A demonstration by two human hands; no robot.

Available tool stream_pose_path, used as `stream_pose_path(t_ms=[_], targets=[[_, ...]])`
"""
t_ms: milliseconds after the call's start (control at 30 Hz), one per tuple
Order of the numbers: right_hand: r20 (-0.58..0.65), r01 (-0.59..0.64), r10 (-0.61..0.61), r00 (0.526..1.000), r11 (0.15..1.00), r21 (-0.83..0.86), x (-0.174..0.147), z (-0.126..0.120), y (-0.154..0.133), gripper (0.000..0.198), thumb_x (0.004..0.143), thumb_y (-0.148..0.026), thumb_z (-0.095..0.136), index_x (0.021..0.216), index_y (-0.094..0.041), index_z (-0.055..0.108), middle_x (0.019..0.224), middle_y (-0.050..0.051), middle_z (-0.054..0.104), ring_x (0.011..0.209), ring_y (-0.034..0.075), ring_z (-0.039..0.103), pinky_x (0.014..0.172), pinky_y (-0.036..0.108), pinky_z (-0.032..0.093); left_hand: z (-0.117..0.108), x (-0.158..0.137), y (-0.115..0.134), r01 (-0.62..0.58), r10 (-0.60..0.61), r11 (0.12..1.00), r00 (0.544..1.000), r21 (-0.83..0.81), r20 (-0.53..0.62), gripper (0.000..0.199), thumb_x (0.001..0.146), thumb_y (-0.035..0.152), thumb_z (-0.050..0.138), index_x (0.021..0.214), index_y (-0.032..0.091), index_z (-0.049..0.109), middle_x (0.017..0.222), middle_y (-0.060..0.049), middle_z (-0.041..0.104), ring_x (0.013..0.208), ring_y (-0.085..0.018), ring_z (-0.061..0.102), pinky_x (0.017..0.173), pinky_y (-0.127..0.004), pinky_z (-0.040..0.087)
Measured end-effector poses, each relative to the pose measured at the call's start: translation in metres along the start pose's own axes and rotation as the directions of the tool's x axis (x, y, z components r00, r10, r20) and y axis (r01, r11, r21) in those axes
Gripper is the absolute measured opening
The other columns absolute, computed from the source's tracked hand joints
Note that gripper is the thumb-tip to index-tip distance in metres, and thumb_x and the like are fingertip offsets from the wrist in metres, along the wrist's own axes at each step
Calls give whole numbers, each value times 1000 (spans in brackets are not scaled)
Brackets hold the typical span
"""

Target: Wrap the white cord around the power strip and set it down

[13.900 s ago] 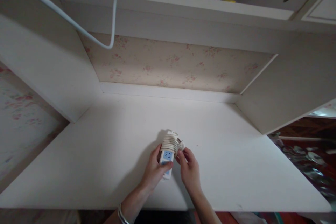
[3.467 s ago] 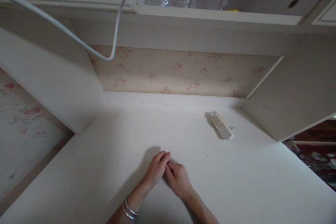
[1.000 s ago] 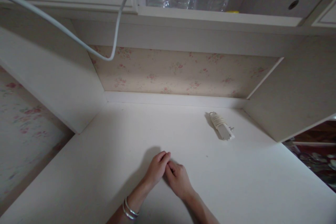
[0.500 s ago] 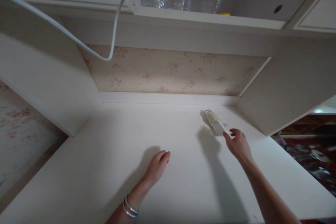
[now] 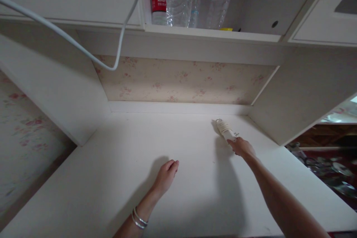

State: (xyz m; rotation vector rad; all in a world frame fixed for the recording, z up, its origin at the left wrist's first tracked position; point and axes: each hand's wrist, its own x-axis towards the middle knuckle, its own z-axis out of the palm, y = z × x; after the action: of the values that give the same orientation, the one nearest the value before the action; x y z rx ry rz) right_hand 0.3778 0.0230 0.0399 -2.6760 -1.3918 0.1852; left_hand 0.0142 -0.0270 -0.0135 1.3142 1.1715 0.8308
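A white cord-wrapped bar (image 5: 227, 131), which looks like a power strip, lies at the back right of the white desktop (image 5: 173, 137). My right hand (image 5: 240, 146) is closed on its near end, fingers over the top and thumb at the left side. The cord coils wrap its far half. Over the middle of the desktop, my left hand (image 5: 166, 174) is curled into a fist with nothing seen in it. Two silver bangles (image 5: 138, 218) circle the left wrist.
Overhead, a shelf (image 5: 212, 33) holds several plastic bottles (image 5: 180, 2). A pale cable (image 5: 115, 67) hangs in a loop at upper left. Side panels (image 5: 304, 93) bound the desktop, with floral wallpaper (image 5: 181, 81) behind. Blurred clutter (image 5: 331, 171) lies beyond the right edge.
My right hand has moved slightly left and closed over the near end of the cord-wrapped bar. My left hand stays curled in place. The view has tilted up a little, showing more of the bottles.
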Motion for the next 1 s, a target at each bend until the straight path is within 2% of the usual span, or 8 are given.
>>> stream_pose_path(t_ms=[167, 333, 433, 533, 633, 767, 900, 1000], targets=[[19, 20, -20, 1000, 1000, 12, -6, -5, -8, 45, 83, -43, 44, 99, -7, 66, 85, 21, 69, 78, 28, 67, 62, 31, 44, 1, 1, 2, 35, -33, 997, 999, -71, 33, 43, 79, 59, 46, 61, 20, 39, 52, 8, 30, 47, -8, 27, 46, -23, 21], [-21, 90, -89, 996, 995, 38, -26, -8, -17, 43, 88, -43, 37, 94, -11, 66, 86, 19, 69, 81, 28, 67, 62, 30, 41, 11, -9, 15, 68, -54, 991, 990, -111, 128, 41, 78, 56, 50, 65, 18, 47, 55, 6, 40, 44, -7, 34, 43, -22, 24], [-54, 149, -145, 988, 985, 81, -51, -7, -27, 43, 90, -48, 35, 89, -16, 64, 78, 14, 70, 74, 24, 66, 59, 27, 38, 26, -13, 29, 112, -64, 968, 975, -226, 212, 41, 80, 55, 50, 88, 15, 58, 82, -3, 58, 57, -11, 54, 45, -21, 35], [-154, 292, -267, 951, 940, 176, -87, -3, -45, 39, 92, -50, 34, 84, -20, 59, 67, 7, 68, 63, 20, 64, 55, 25, 34, 45, -8, 46, 168, -96, 926, 971, -339, 221, 51, 80, 54, 54, 113, 15, 54, 118, -14, 54, 86, -19, 61, 63, -27, 48], [-239, 437, -389, 889, 878, 197, -127, 6, -67, 35, 93, -49, 33, 88, -21, 53, 66, 4, 66, 57, 19, 63, 51, 25, 30, 61, -1, 64, 166, -89, 885, 977, -435, 192, 51, 79, 52, 57, 117, 18, 52, 125, -13, 52, 99, -20, 59, 78, -30, 48], [-261, 585, -527, 809, 766, 265, -170, 26, -92, 30, 96, -43, 33, 101, -19, 49, 71, 4, 68, 59, 20, 65, 50, 24, 32, 69, 4, 77, 11, 7, 846, 999, -533, 32, 40, 80, 50, 56, 104, 19, 55, 100, -5, 61, 90, -16, 58, 77, -26, 46], [-263, 652, -597, 758, 689, 317, -196, 42, -107, 30, 94, -36, 38, 116, -17, 47, 78, 6, 70, 63, 20, 67, 53, 24, 38, 63, 2, 72, -64, -71, 849, 970, -525, -233, 36, 75, 47, 63, 93, 17, 54, 81, -1, 57, 74, -14, 55, 65, -24, 44], [-233, 653, -633, 738, 584, 483, -209, 41, -111, 38, 92, -35, 45, 125, -19, 45, 91, 8, 70, 73, 20, 67, 63, 27, 45, 54, -2, 67, 14, -203, 782, 951, -624, -232, 32, 72, 38, 64, 93, 18, 51, 72, 1, 53, 59, -11, 52, 53, -23, 40]])
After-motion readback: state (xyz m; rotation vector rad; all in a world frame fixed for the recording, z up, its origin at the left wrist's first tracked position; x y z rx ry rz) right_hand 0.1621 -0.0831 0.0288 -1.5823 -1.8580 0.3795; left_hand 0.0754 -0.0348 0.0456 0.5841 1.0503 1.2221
